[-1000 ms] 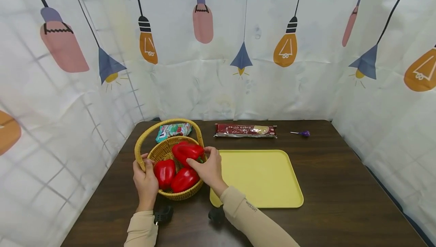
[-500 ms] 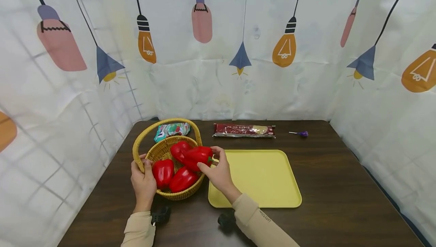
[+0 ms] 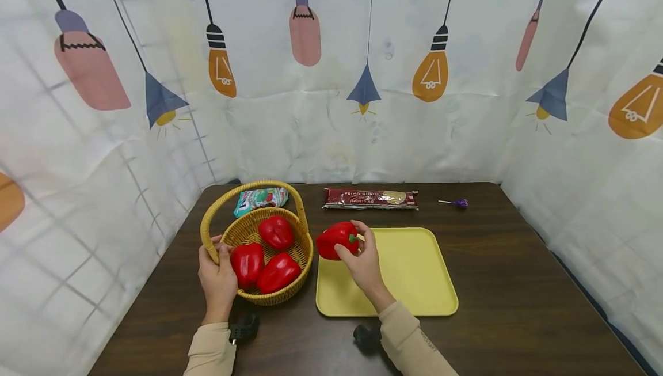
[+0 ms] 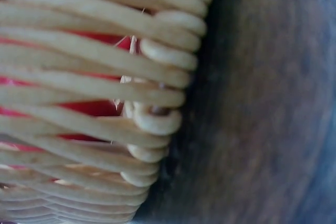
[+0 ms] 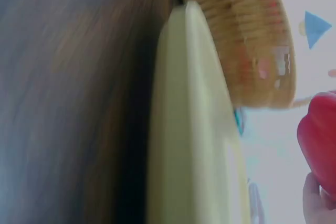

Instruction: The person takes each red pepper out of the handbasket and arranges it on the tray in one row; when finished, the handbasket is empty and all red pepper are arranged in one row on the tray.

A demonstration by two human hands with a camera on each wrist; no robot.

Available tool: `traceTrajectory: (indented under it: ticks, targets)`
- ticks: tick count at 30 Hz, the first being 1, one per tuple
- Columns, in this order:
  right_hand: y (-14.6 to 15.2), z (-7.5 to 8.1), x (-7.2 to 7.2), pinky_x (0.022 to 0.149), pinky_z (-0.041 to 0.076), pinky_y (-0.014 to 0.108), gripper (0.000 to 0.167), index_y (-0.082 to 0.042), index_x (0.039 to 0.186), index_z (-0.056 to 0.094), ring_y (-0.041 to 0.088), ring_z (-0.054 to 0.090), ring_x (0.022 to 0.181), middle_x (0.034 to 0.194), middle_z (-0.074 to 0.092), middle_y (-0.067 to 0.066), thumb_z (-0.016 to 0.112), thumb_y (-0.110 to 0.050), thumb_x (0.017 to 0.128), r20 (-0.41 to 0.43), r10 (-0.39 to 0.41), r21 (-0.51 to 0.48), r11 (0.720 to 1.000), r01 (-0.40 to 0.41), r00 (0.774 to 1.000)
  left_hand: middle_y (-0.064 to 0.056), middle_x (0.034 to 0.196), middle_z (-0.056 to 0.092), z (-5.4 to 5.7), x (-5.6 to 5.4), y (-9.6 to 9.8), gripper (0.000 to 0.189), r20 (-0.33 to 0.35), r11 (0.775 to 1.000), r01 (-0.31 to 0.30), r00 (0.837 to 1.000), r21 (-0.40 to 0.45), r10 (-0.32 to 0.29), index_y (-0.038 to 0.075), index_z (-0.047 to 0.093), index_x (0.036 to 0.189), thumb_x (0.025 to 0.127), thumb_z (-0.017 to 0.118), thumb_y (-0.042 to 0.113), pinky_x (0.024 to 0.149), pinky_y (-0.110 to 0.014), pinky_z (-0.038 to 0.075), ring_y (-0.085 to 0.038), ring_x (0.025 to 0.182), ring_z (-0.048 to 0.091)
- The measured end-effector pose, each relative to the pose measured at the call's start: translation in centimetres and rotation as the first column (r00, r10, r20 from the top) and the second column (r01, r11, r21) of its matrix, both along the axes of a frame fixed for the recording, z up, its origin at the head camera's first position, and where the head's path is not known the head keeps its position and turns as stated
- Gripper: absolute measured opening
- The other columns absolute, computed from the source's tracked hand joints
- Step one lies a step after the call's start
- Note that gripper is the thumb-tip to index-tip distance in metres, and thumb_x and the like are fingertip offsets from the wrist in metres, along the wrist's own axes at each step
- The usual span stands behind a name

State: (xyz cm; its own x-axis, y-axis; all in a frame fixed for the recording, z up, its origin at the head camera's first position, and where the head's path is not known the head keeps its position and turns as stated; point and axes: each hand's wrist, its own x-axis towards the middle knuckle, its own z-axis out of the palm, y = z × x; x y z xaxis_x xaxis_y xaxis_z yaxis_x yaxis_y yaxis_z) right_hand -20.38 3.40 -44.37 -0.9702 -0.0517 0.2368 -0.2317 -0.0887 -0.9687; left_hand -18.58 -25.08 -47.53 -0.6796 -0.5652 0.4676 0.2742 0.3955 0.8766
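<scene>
"When the fingers of the right hand [image 3: 369, 264] were examined, what was found?"

"A red pepper [image 3: 332, 242] was pinched by its stem end, the thumb on the near side and the other fingers behind, parted only by the pepper's breadth. That end was probably chosen because it was turned towards the hand."

"And by the left hand [image 3: 217, 281]?"

"The rim of the wicker basket [image 3: 246, 233] was gripped at the foot of its handle [image 3: 209, 220], the fingers curled round it. Presumably tipping was thus prevented."

"Where was the pinched pepper?"

"It was held up above the left part of the yellow tray [image 3: 409, 272], just beside the basket."

"Farther out?"

"Three more peppers [image 3: 276, 233] were contained in the basket, likely kept from rolling by its walls. Along the back of the bench [image 3: 518, 295], a crinkled packet [image 3: 261, 200], a spaghetti pack [image 3: 370, 198] and an apparent lollipop [image 3: 460, 203] were placed, seemingly out of the arms' way."
</scene>
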Motion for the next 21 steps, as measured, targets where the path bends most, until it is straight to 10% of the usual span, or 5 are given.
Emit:
traceTrajectory:
  ticks: [6, 21]
  targets:
    - [2.0, -3.2, -2.0, 0.088, 0.053, 0.036, 0.068, -0.003, 0.143, 0.035, 0.031, 0.051, 0.117, 0.136, 0.04, 0.014, 0.071, -0.004, 0.086, 0.023, -0.06, -0.027, 0.998, 0.06, 0.998, -0.015, 0.094, 0.066, -1.5, -1.6, -1.3, 0.021, 0.052, 0.998, -0.051, 0.997, -0.042, 0.053, 0.0, 0.059, 0.116, 0.101, 0.053, 0.012, 0.077, -0.013, 0.041, -0.001, 0.082, 0.055]
    - [3.9, -3.3, -2.3, 0.095, 0.049, 0.038, 0.07, 0.002, 0.141, 0.035, 0.033, 0.049, 0.123, 0.138, 0.04, 0.018, 0.076, -0.006, 0.084, 0.131, -0.141, -0.022, 0.989, 0.145, 0.981, -0.015, 0.092, 0.068, -2.0, -2.3, -2.2, 0.015, 0.016, 0.996, -0.083, 0.996, -0.025, 0.083, 0.002, 0.066, 0.109, 0.096, 0.06, 0.008, 0.071, -0.01, 0.044, 0.003, 0.076, 0.058]
